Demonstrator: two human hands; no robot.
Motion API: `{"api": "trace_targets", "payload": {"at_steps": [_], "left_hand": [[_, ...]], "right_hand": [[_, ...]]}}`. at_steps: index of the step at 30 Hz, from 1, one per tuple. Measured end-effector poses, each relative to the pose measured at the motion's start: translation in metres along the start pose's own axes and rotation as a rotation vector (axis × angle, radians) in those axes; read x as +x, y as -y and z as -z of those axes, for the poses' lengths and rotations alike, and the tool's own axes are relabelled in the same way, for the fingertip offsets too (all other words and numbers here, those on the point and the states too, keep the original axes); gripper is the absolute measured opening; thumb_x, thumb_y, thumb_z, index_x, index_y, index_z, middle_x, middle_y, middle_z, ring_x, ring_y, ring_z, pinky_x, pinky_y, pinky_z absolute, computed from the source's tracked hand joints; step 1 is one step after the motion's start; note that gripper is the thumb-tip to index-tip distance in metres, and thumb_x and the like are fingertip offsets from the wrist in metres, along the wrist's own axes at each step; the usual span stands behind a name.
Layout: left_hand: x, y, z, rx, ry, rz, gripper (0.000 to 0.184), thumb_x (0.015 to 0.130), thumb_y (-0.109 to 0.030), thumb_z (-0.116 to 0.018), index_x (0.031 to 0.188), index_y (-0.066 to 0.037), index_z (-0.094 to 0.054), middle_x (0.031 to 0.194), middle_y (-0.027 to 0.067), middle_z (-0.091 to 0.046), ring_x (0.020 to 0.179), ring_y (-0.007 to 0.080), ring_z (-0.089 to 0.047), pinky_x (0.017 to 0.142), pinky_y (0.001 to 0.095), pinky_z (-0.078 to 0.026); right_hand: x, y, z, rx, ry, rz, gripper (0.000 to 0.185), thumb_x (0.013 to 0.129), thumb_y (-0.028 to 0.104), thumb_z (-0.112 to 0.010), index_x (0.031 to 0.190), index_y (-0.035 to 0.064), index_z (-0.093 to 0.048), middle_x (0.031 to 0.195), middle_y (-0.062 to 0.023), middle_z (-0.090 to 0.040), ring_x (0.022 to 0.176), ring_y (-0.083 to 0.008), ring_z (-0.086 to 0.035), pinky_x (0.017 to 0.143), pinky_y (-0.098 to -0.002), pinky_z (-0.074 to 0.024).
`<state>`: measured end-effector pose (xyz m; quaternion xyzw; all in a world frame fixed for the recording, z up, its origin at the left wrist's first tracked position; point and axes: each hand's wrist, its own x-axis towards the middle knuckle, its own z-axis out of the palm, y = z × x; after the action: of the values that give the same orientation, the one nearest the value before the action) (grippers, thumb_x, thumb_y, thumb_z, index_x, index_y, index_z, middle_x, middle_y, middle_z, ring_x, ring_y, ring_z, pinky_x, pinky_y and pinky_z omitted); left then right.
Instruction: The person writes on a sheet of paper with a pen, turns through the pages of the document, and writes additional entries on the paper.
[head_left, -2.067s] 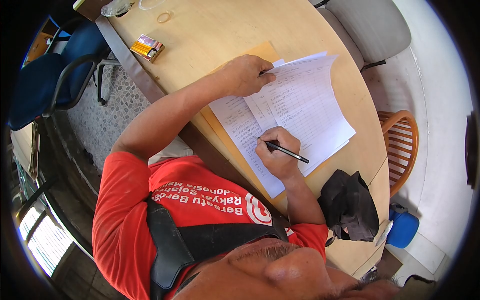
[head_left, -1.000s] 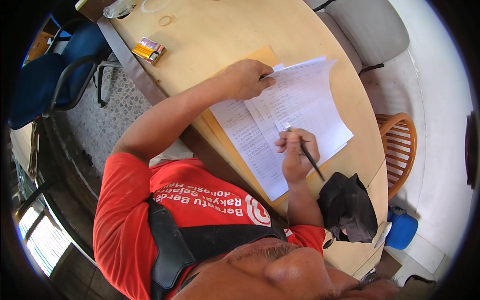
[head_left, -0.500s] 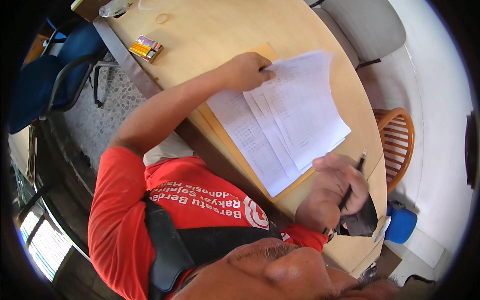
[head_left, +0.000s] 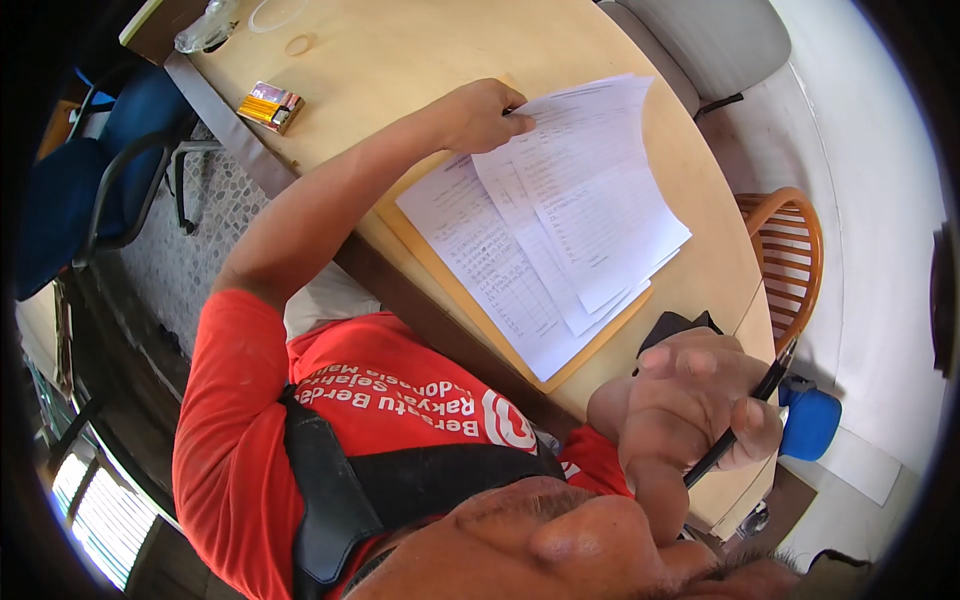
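Printed sheets of paper lie fanned out in a stack over a yellow-orange envelope on the table. At the top edge of the upper sheets, my left hand is closed on the paper, with a small dark thing showing between its fingers. My right hand is raised close to the camera, near the table's right side. A black pen runs slantwise through its fingers, tip pointing up and right. Its thumb reaches down to the face at the bottom of the view; whether they touch, I cannot tell.
A small pack with a yellow lighter lies on the wooden table. Behind my right hand is a black object. Around the table stand a wooden chair, a grey chair and a blue chair.
My right hand has risen from beside the papers toward the face, pen still in it, fingers spreading more. My left hand keeps its hold on the sheets. The view has shifted slightly.
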<state>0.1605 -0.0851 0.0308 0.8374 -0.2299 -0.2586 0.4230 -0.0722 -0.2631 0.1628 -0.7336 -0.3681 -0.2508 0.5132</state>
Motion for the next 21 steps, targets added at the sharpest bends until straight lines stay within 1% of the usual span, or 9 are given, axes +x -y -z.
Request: {"api": "trace_targets", "payload": {"at_steps": [3, 6, 9, 12, 14, 16, 17, 19, 21], "left_hand": [[0.001, 0.001, -0.002, -0.004, 0.000, -0.016, 0.037, 0.103, -0.029, -0.063, 0.121, 0.001, -0.073, 0.096, 0.0158, -0.073, 0.084, 0.0244, -0.066, 0.082, 0.0374, -0.053], [0.000, 0.007, -0.006, 0.007, -0.039, -0.018, 0.036, 0.102, -0.028, -0.063, 0.121, 0.001, -0.073, 0.098, 0.0171, -0.073, 0.086, 0.0258, -0.067, 0.084, 0.0377, -0.053], [-0.004, 0.007, -0.007, 0.001, -0.061, -0.018, 0.035, 0.102, -0.027, -0.063, 0.121, 0.001, -0.073, 0.100, 0.0185, -0.074, 0.089, 0.0279, -0.068, 0.086, 0.0388, -0.053], [-0.003, 0.010, -0.009, 0.008, -0.069, -0.024, 0.035, 0.102, -0.027, -0.063, 0.122, 0.000, -0.073, 0.103, 0.0197, -0.075, 0.092, 0.0299, -0.069, 0.087, 0.0398, -0.054], [-0.001, 0.011, -0.009, 0.013, -0.073, -0.014, 0.036, 0.102, -0.027, -0.063, 0.122, 0.000, -0.074, 0.104, 0.0203, -0.075, 0.094, 0.0306, -0.070, 0.088, 0.0402, -0.054], [0.000, 0.009, -0.006, 0.040, -0.023, 0.017, 0.038, 0.101, -0.030, -0.063, 0.128, -0.005, -0.073, 0.118, 0.0186, -0.074, 0.111, 0.0340, -0.070, 0.098, 0.0407, -0.054], [-0.001, 0.009, -0.006, 0.039, -0.026, 0.015, 0.038, 0.101, -0.030, -0.063, 0.128, -0.005, -0.073, 0.118, 0.0186, -0.074, 0.111, 0.0340, -0.070, 0.098, 0.0407, -0.054], [-0.003, 0.008, -0.007, 0.030, -0.062, -0.014, 0.034, 0.102, -0.027, -0.063, 0.122, -0.002, -0.074, 0.103, 0.0202, -0.075, 0.093, 0.0310, -0.071, 0.088, 0.0400, -0.055], [0.000, 0.015, -0.012, 0.048, -0.091, -0.046, 0.034, 0.102, -0.027, -0.063, 0.122, -0.002, -0.074, 0.103, 0.0202, -0.075, 0.091, 0.0308, -0.071, 0.086, 0.0399, -0.055]], "right_hand": [[-0.006, -0.004, -0.005, 0.077, -0.082, 0.043, 0.083, 0.096, 0.060, -0.068, 0.149, 0.0002, -0.046, 0.126, -0.0290, -0.064, 0.108, -0.0334, -0.069, 0.080, -0.0399, -0.0595], [-0.038, -0.012, -0.003, -0.078, -0.166, -0.415, 0.035, 0.100, 0.018, -0.063, 0.127, -0.0039, -0.060, 0.121, -0.0276, -0.070, 0.093, -0.0280, -0.074, 0.071, -0.0339, -0.0586], [-0.057, -0.047, -0.035, -0.359, -0.186, -0.588, 0.018, 0.100, -0.005, -0.060, 0.117, -0.0058, -0.067, 0.113, -0.0257, -0.075, 0.085, -0.0253, -0.075, 0.069, -0.0322, -0.0588], [-0.093, -0.076, -0.044, -0.476, 0.003, -0.618, 0.033, 0.092, -0.001, -0.074, 0.123, -0.0044, -0.065, 0.112, -0.0235, -0.075, 0.089, -0.0306, -0.074, 0.073, -0.0357, -0.0587], [-0.106, -0.082, -0.045, -0.503, 0.042, -0.611, 0.035, 0.090, 0.000, -0.075, 0.124, -0.0043, -0.065, 0.113, -0.0235, -0.074, 0.092, -0.0335, -0.073, 0.076, -0.0376, -0.0583], [-0.113, -0.087, -0.047, -0.541, 0.078, -0.594, 0.040, 0.087, 0.000, -0.078, 0.125, -0.0038, -0.065, 0.114, -0.0237, -0.073, 0.100, -0.0402, -0.070, 0.086, -0.0430, -0.0563], [-0.113, -0.090, -0.047, -0.543, 0.080, -0.592, 0.040, 0.087, 0.000, -0.078, 0.125, -0.0038, -0.065, 0.114, -0.0237, -0.073, 0.100, -0.0402, -0.070, 0.086, -0.0430, -0.0563], [-0.112, -0.097, -0.046, -0.633, 0.110, -0.434, 0.039, 0.088, 0.001, -0.077, 0.125, -0.0039, -0.065, 0.116, -0.0234, -0.073, 0.103, -0.0408, -0.070, 0.090, -0.0442, -0.0547], [-0.114, -0.102, -0.048, -0.644, 0.090, -0.411, 0.039, 0.088, 0.000, -0.076, 0.125, -0.0036, -0.065, 0.117, -0.0233, -0.073, 0.104, -0.0412, -0.070, 0.092, -0.0449, -0.0539]]}}
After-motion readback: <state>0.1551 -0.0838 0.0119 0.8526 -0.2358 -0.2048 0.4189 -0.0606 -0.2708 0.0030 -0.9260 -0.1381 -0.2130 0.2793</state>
